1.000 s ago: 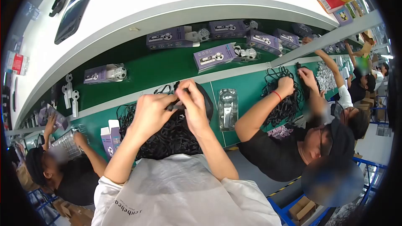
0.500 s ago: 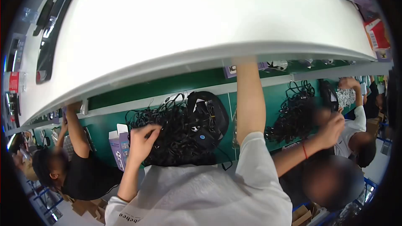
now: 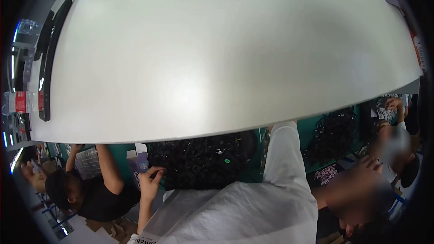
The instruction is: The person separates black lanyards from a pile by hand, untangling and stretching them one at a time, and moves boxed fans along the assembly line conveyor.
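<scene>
My left hand (image 3: pixel 150 182) is at the left edge of a heap of black cables (image 3: pixel 194 160), its fingers half curled and apart, with nothing visible in them. Beyond the forearm stands a small purple and white box (image 3: pixel 137 165) with its flap up. My right sleeve (image 3: pixel 284 153) stretches forward beneath a white shelf (image 3: pixel 181 86), whose edge hides the right hand and whatever it touches. Between the arms, a black case-like thing (image 3: pixel 246 147) lies at the right of the heap; a round green spot shows nearby.
A co-worker in black (image 3: pixel 101 194) reaches under the shelf at left. Close on my right is another person (image 3: pixel 357 194). A second black cable heap (image 3: pixel 334 131) lies on the green table at right. A long black object (image 3: pixel 54 58) rests on the shelf's left end.
The view has tilted upward, so the shelf covers more of the table. My right forearm has gone from sight under it. The left hand stays beside the cables.
</scene>
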A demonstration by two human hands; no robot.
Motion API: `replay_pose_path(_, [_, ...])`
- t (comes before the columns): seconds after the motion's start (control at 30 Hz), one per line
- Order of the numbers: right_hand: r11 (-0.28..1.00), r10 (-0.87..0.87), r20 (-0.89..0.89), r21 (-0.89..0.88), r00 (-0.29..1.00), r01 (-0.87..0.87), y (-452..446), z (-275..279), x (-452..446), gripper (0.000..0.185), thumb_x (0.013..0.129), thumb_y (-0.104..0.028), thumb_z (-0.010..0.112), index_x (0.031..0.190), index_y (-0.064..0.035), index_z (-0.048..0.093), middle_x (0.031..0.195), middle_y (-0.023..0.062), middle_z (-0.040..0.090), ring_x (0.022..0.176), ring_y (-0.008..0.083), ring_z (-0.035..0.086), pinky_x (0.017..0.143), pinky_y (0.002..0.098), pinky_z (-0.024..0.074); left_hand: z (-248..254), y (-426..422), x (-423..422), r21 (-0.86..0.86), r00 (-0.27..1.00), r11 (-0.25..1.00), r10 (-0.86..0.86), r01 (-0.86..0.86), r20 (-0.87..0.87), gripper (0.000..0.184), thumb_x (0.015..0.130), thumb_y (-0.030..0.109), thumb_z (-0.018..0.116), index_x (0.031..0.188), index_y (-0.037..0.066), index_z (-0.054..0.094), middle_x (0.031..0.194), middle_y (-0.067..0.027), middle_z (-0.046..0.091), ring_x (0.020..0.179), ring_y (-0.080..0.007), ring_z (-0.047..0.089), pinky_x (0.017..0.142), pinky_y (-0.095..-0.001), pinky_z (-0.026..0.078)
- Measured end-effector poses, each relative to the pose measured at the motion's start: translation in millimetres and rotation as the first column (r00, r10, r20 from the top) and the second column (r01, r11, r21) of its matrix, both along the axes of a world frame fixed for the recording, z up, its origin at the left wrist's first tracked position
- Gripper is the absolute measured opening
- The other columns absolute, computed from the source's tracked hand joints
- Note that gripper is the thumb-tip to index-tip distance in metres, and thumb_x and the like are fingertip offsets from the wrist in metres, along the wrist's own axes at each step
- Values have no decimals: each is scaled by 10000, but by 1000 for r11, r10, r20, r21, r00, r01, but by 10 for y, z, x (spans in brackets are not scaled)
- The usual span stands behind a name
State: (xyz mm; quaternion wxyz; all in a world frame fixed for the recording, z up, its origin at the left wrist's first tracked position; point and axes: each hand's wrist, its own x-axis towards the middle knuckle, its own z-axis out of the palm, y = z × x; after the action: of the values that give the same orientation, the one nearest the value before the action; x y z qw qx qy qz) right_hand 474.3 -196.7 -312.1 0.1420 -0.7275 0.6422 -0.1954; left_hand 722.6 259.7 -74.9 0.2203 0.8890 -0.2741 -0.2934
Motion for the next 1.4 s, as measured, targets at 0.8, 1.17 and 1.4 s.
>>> replay_pose_path(0.8, [460,808,253,295,532,-838,2309,1490,1246,261,826,-273,658,945,-40,668,856,161,689,840,369,674,749,462,540,284,420,-278,-28,993,996,-88,86,-75,225,837,148,699,740,-47,643,515,-112,525,447,-113,439,460,-312,345])
replay_pose_path(1.17, [438,749,479,159,457,-885,3628,1736,1359,193,758,-168,718,717,-51,571,763,92,523,804,291,583,684,436,498,11,-39,642,-448,993,891,-26,74,111,398,906,246,626,671,-42,483,567,-165,420,533,-204,357,526,-384,338])
replay_pose_path(1.4, [688,227,721,357,654,-632,3985,2040,1255,134,769,-52,745,752,-10,620,655,33,477,548,112,443,518,273,352,-1582,-1162,1922,-114,819,882,-369,458,439,233,927,263,538,1006,58,614,1051,-159,634,980,-373,586,868,-509,417])
